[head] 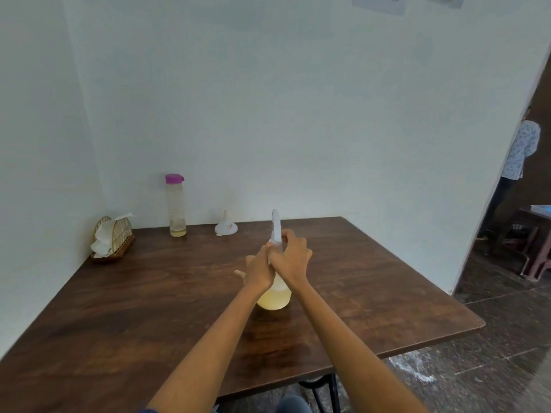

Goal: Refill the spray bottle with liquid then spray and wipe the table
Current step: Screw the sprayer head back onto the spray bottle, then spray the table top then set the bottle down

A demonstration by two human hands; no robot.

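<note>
A dark wood-grain counter (125, 308) fills the corner of a room with pale walls and a dark tiled floor. Near its middle stands the spray bottle (275, 295), upright, its rounded base on the wood and holding pale yellow liquid. Both forearms reach straight out from the lower edge of the view and meet at the bottle. The left hand (258, 271) wraps the bottle's upper body from the left, one finger poking out toward the left side. The right hand (291, 257) sits higher, fingers curled around the neck just under the white spray head (276, 226), which rises above the knuckles (whether the head is fully seated on the neck is hidden by the fingers).

Behind the hands, near the far edge, a white funnel (225, 227) rests with its spout up; a small red-marked label on it is too small to read. To its left stands a tall clear bottle (176, 205) with a purple cap, a little yellowish liquid at its bottom. In the far left corner a wire napkin holder (114, 238) holds white tissues. A person stands in the doorway at right.
</note>
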